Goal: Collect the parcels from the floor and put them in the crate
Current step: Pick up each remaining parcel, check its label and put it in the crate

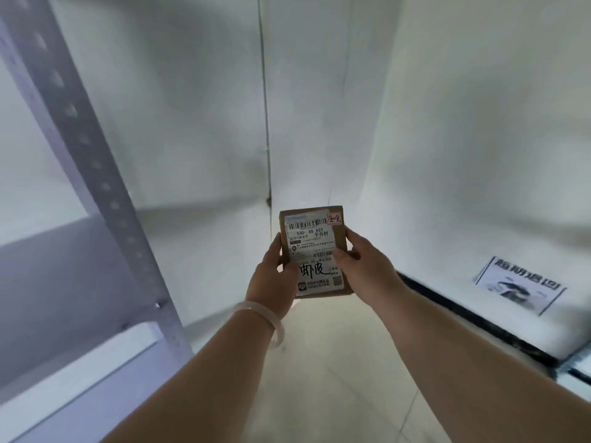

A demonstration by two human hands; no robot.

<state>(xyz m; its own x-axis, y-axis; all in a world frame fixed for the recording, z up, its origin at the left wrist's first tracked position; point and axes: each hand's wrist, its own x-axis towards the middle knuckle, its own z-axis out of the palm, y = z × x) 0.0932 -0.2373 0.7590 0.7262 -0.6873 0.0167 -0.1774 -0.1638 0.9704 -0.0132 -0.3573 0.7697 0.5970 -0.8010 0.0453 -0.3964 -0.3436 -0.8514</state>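
Left hand and right hand grip a small cardboard parcel by its side edges, fingers curled around it.

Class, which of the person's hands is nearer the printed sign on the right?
Right. The right hand grips the cardboard parcel by its right edge, toward the printed sign; the left hand grips the left edge, farther away.

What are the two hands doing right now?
Left hand: grips the left edge of the parcel.
Right hand: grips the right edge of the same parcel.
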